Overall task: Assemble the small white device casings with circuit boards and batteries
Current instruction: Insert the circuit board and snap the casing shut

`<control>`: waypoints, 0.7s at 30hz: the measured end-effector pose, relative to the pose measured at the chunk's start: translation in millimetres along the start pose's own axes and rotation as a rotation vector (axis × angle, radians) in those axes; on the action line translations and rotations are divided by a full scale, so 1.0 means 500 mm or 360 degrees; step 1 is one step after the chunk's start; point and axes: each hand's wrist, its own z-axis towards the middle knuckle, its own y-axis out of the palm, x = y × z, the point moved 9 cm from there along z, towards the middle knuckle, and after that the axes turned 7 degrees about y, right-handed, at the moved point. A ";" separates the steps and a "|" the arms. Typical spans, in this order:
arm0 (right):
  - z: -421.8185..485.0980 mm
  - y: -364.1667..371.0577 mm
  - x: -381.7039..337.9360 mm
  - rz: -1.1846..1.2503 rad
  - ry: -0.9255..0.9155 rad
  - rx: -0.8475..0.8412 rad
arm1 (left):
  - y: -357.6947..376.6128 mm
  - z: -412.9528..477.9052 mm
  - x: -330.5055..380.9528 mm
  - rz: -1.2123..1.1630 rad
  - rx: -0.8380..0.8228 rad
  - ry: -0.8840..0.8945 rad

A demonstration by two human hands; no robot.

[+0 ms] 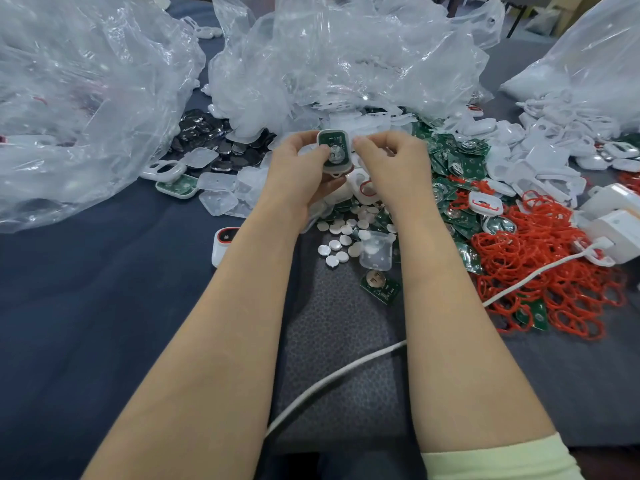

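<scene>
The left hand (298,168) grips a white casing (335,170) holding a green circuit board (330,139) and coin battery (335,155); the right hand (391,164) curls beside it, grip unclear.

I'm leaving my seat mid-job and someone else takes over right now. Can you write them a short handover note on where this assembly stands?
Left hand grips one white casing, open side facing the camera, with a green board and what looks like a round battery seated inside.
Right hand is at the casing's right edge, fingers curled; I cannot tell whether it pinches anything.
Supplies: loose batteries on the table below the hands, circuit boards and empty casings to the right, red loops at near right.
Done: board and battery appear to be in.
Left: close this unit, then work through the piles.
</scene>
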 end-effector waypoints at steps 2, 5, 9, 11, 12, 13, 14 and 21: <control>-0.003 -0.003 -0.011 -0.0084 -0.0078 0.0043 | -0.001 0.000 0.000 -0.0001 -0.0002 0.0001; -0.011 0.009 -0.037 -0.0346 -0.0319 -0.0012 | -0.006 0.002 -0.001 -0.0011 0.0015 -0.0001; -0.021 0.018 -0.050 -0.0549 -0.0455 -0.0059 | -0.006 0.003 0.000 -0.0076 0.0027 0.0017; -0.023 0.020 -0.053 -0.0573 -0.0477 -0.0063 | -0.004 0.002 0.000 -0.0095 0.0029 0.0011; -0.024 0.022 -0.053 -0.0589 -0.0484 -0.0062 | -0.003 0.003 0.000 -0.0097 0.0027 0.0008; -0.024 0.023 -0.053 -0.0602 -0.0490 -0.0061 | -0.002 0.002 0.001 -0.0096 0.0023 0.0007; -0.024 0.025 -0.052 -0.0608 -0.0496 -0.0061 | -0.002 0.002 0.001 -0.0095 0.0017 0.0006; -0.022 0.032 -0.050 -0.0599 -0.0520 -0.0044 | -0.004 0.005 -0.001 -0.0038 0.0005 -0.0012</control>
